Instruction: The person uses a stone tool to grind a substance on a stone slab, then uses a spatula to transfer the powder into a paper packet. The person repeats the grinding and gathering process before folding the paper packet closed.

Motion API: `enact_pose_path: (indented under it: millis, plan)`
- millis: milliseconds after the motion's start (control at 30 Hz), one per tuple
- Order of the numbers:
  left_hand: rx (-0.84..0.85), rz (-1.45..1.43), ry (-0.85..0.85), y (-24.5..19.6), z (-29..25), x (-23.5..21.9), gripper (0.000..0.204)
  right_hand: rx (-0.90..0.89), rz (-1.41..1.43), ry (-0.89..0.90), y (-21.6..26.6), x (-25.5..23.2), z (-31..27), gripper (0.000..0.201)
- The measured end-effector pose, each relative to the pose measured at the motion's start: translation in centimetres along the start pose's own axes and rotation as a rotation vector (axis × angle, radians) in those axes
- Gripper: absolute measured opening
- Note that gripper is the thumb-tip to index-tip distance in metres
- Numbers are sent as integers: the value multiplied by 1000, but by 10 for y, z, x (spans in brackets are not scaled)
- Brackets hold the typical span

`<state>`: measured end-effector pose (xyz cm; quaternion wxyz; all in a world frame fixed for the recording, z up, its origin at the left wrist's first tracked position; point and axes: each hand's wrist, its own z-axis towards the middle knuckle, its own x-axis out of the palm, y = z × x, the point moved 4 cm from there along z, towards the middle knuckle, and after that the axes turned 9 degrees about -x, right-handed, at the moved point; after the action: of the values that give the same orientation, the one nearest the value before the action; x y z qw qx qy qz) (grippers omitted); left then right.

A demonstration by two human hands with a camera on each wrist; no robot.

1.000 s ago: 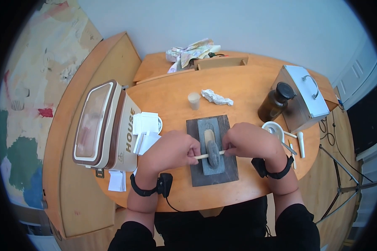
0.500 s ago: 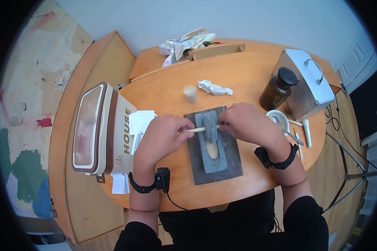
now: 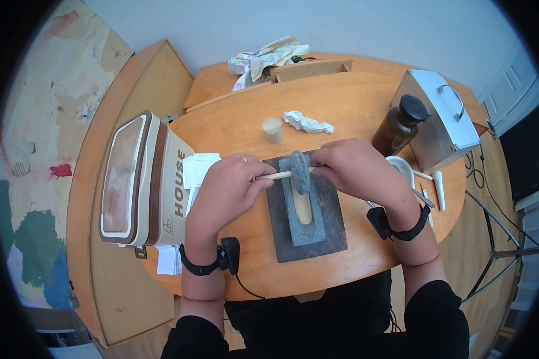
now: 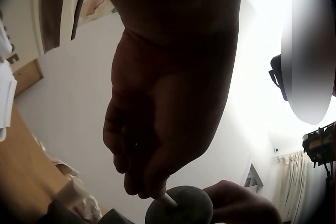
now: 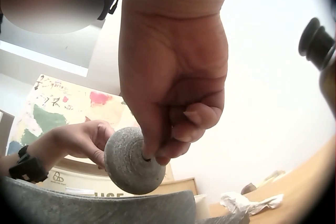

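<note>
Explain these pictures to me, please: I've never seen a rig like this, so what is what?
There is no robot here: a person works with two bare hands. The large view comes from a camera on the head, looking down. The two close views come from cameras strapped to the wrists, one looking along each hand.

On the wooden table, a dark board bears a long stone trough. The left hand pinches one end of a pale rod, the right hand the other. Between them, a stone wheel sits on the rod, over the trough's far part.

Beyond the board are a cup and crumpled tissue. To the left are a HOUSE case and papers; to the right, a dark bottle and a metal box.
</note>
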<state>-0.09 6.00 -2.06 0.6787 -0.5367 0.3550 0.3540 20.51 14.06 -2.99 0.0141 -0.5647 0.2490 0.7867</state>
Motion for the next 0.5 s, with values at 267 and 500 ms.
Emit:
enact_pose_path:
  millis: [267,500]
  plan:
    - [-61,21,94,10,2,12,15,-7,-16,7,-6,10,4,12]
    - [-112,-6,153,14,4,14,15,53,26,103,-7,9,4,10]
